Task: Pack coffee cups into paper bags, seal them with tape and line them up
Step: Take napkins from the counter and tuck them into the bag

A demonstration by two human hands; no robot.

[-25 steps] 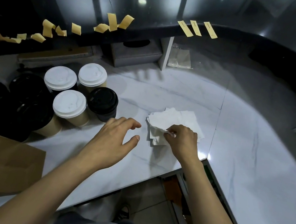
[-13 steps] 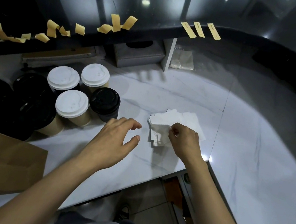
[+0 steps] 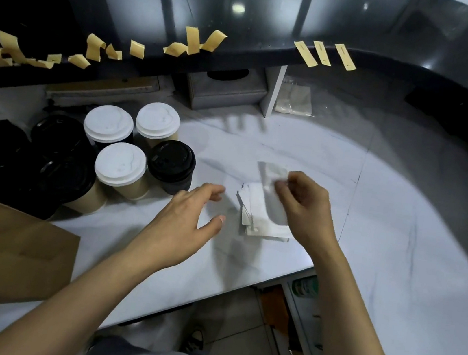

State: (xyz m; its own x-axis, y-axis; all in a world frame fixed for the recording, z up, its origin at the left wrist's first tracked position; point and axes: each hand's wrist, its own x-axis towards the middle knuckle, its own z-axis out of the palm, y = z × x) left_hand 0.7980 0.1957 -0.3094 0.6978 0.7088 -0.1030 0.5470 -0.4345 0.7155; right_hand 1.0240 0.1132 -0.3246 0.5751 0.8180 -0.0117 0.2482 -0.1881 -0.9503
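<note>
The right hand (image 3: 304, 206) pinches one white sheet (image 3: 271, 172) between thumb and fingertips and holds it raised above the stack (image 3: 258, 211) on the counter (image 3: 400, 232). The left hand (image 3: 187, 216) hovers just left of the stack, fingers spread and loosely curved, holding nothing. The cups (image 3: 120, 168), white-lidded and black-lidded, stand clustered at far left, well apart from both hands; a brown bag (image 3: 12, 250) lies flat at the near left edge. Tape strips (image 3: 195, 41) hang along the shelf edge behind.

Judged step: separating a single sheet from the stack. To do it well, the pinch should take only the top corner and peel upward slowly, so that lower sheets drop away; the left hand could press the stack flat to keep it from sliding toward the counter's edge. Whether only one sheet is held cannot be told.

Compared with the earlier frame, the right hand has risen from the stack top, where its fingertips worked at a sheet's edge, and the sheet now stands clear of the pile. The left hand has kept its hovering pose, and the cups and bag have not moved.
</note>
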